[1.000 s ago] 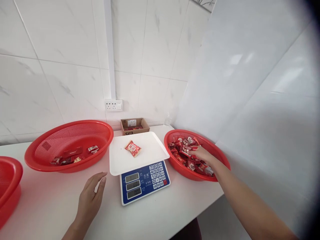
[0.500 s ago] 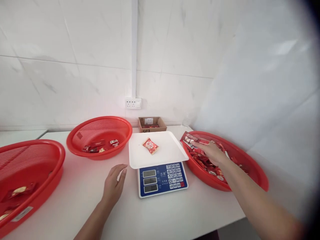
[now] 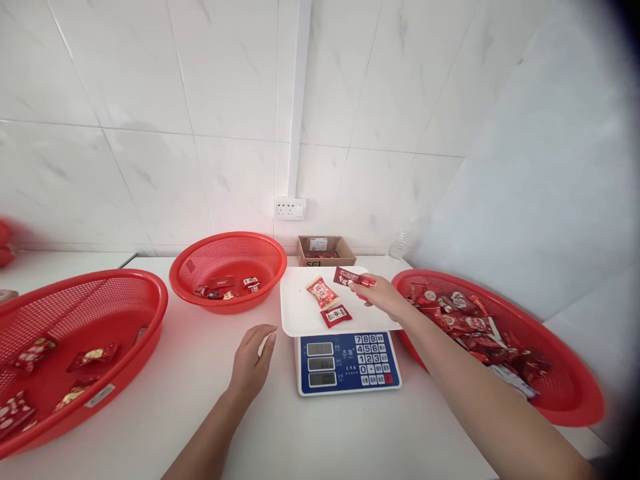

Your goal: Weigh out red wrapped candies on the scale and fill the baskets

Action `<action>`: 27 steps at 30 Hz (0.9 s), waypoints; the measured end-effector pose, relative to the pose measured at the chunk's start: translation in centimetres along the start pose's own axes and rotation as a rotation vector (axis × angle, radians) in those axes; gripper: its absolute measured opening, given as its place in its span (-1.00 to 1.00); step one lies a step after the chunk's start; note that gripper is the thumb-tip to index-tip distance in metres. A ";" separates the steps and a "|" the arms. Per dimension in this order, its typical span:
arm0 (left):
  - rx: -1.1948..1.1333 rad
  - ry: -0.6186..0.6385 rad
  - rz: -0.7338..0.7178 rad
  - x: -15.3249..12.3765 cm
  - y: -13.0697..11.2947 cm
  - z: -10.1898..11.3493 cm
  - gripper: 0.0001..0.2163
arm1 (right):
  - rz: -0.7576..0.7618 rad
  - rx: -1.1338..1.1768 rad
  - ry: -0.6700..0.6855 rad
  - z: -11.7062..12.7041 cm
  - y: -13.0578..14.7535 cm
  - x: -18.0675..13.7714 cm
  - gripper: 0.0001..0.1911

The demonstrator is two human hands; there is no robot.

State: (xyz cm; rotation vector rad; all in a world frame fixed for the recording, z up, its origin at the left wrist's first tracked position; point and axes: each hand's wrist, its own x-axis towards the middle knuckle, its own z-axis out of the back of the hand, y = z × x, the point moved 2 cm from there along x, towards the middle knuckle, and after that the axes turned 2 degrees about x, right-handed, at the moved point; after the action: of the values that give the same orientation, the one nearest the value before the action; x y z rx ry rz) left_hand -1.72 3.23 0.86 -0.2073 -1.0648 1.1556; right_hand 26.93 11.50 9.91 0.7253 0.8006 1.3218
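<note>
The packet [image 3: 345, 276], pinched by the right hand [image 3: 384, 295] over the tray [image 3: 299, 313], is likely light, slick and crushable, best gripped gently mid-body, while the left hand [image 3: 251, 360] is held empty, loosely parted.

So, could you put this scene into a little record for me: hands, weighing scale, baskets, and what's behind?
Left hand: open, holding nothing, left of the scale
Right hand: holding a dark red packet over the white tray
On the tray: a red-and-cream patterned packet and a red packet with a pale label
Digital scale: blue panel, number keys; displays too faint to read
Right basket: red, many wrapped packets
Two left baskets: red, fewer packets
Behind: open cardboard box; wall socket
</note>
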 end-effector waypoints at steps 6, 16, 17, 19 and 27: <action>-0.005 0.023 0.001 -0.2 0.1 -0.2 -0.79 | -0.143 -0.097 0.037 -0.1 -0.6 0.8 -0.69; -0.002 0.044 0.013 -0.2 0.1 -0.4 -0.78 | -0.015 0.133 -0.010 0.6 -1.1 0.6 -0.63; -0.001 0.045 0.013 -0.2 0.1 -0.4 -0.78 | -0.027 0.135 0.014 0.4 -1.1 0.5 -0.62; 0.002 0.047 0.013 -0.2 0.1 -0.4 -0.78 | -0.023 0.093 0.049 0.1 -1.0 0.3 -0.68; 0.005 0.034 0.014 -0.1 -0.1 -0.3 -0.78 | 0.304 -0.487 -0.001 -1.3 -0.7 -0.1 -0.49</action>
State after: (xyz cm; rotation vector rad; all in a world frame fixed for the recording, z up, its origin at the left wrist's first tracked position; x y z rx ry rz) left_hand -1.44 3.18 0.70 -0.2300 -1.0319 1.1639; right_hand 26.21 11.32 8.64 0.4656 0.3460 1.7078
